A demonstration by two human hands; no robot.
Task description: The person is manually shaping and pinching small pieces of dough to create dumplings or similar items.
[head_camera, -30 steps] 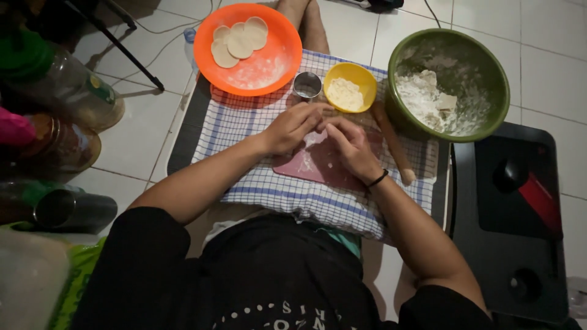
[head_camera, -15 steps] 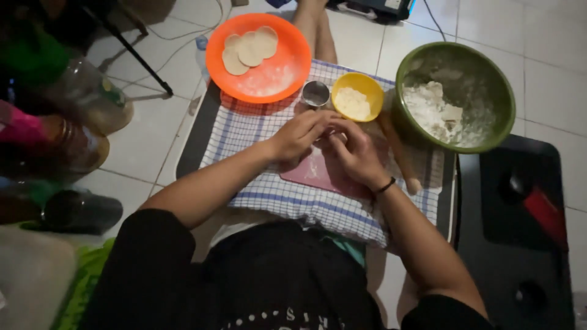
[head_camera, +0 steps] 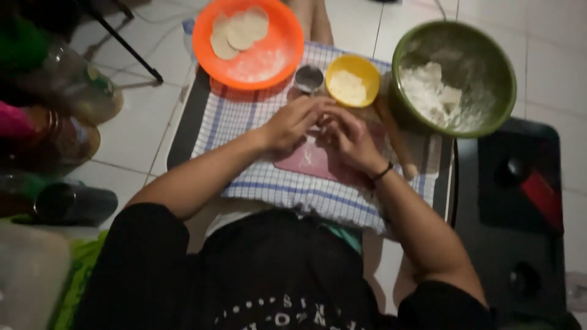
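My left hand [head_camera: 292, 125] and my right hand [head_camera: 350, 139] meet over a pink cutting mat [head_camera: 306, 160] on a blue-checked cloth [head_camera: 293, 189]. Their fingers are curled together around something small that stays hidden between them. Just beyond the hands stand a small metal cup [head_camera: 309, 78] and a yellow bowl [head_camera: 353, 80] of pale filling. An orange plate [head_camera: 278, 43] holds three flat round dough pieces [head_camera: 239, 30]. A wooden rolling pin [head_camera: 396, 139] lies right of my right hand.
A large green bowl [head_camera: 489, 67] with flour and dough lumps sits at the far right. A black two-burner stove [head_camera: 520, 201] lies on the tiled floor at right. Bottles and jars [head_camera: 55, 122] crowd the left side.
The view has drifted so the whole scene sits slightly higher and right. Both hands stay together over the pink mat, with only small finger shifts.
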